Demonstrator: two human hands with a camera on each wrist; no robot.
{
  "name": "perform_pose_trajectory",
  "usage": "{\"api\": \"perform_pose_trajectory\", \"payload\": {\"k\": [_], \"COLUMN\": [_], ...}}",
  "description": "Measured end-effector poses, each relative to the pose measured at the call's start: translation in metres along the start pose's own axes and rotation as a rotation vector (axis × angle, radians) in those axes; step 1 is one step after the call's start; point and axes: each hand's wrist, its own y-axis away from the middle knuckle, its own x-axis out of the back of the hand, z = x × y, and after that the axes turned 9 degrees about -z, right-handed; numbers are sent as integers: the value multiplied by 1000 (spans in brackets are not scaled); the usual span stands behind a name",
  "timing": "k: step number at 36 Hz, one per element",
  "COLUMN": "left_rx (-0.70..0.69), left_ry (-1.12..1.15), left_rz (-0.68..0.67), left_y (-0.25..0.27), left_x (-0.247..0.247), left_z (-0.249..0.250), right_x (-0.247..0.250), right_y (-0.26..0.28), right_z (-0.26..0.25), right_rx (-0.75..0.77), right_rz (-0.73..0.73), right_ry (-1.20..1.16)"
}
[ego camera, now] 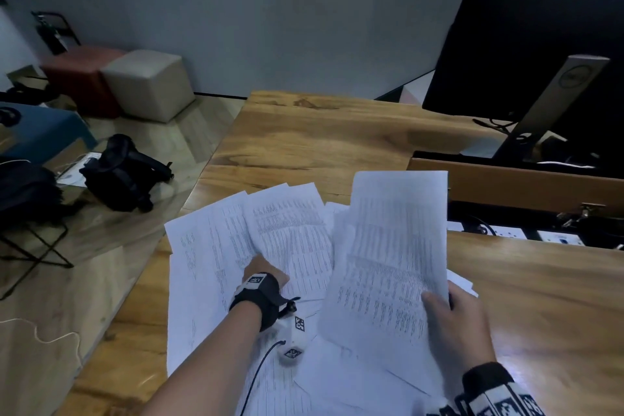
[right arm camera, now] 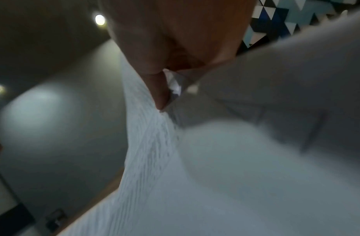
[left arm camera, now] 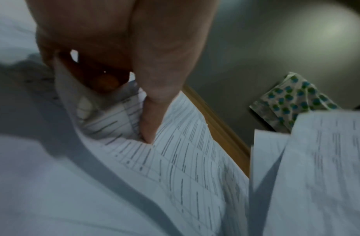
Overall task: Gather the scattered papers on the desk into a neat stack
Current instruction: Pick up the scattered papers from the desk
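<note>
Currently a sheaf [ego camera: 391,246] is gripped upright by the right hand [ego camera: 456,324], long axis away from the body; loose sheets [ego camera: 283,233], pinched by the left hand [ego camera: 261,275], lie fanned just left on the bench [ego camera: 320,135].

free: bare counter [ego camera: 320,138] upper centre and lower right of frame | blocked: monitor stand [ego camera: 553,105] and open cable tray [ego camera: 526,179] upper right | papers [ego camera: 216,246] cover centre to lower left

Grey wall [ego camera: 236,10], wood floor [ego camera: 44,297], beige cube stool [ego camera: 148,84], red stool [ego camera: 79,76]
</note>
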Motion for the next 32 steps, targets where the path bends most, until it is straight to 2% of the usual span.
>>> {"api": "perform_pose_trajectory", "payload": {"k": [5, 9, 11, 14, 20, 24, 29, 32], "left_rx": [-247, -415, -538, -696, -632, -565, -515, -399], "left_ry": [233, 373, 459, 483, 554, 469, 502, 473], "left_rz": [-65, -284, -429, -559, -627, -642, -563, -463], "left_y": [16, 22, 49, 90, 108, 101, 95, 87], "left_x": [11, 19, 27, 32, 24, 25, 34, 34], "left_z": [-18, -39, -40, -37, -54, -60, -54, -50], "right_x": [19, 26, 21, 6, -26, -34, -39, -41], "right_y": [-1, -7, -8, -16, -33, -34, -38, -36], "right_z": [-25, -36, -47, -51, -29, -20, -12, -9], "right_rx": [99, 82, 12, -59, -216, -232, -331, -368], "right_rz": [-177, -302, -351, -393, -499, -550, -527, -522], "right_ry": [-22, -175, -312, -477, -660, -623, -557, -562]}}
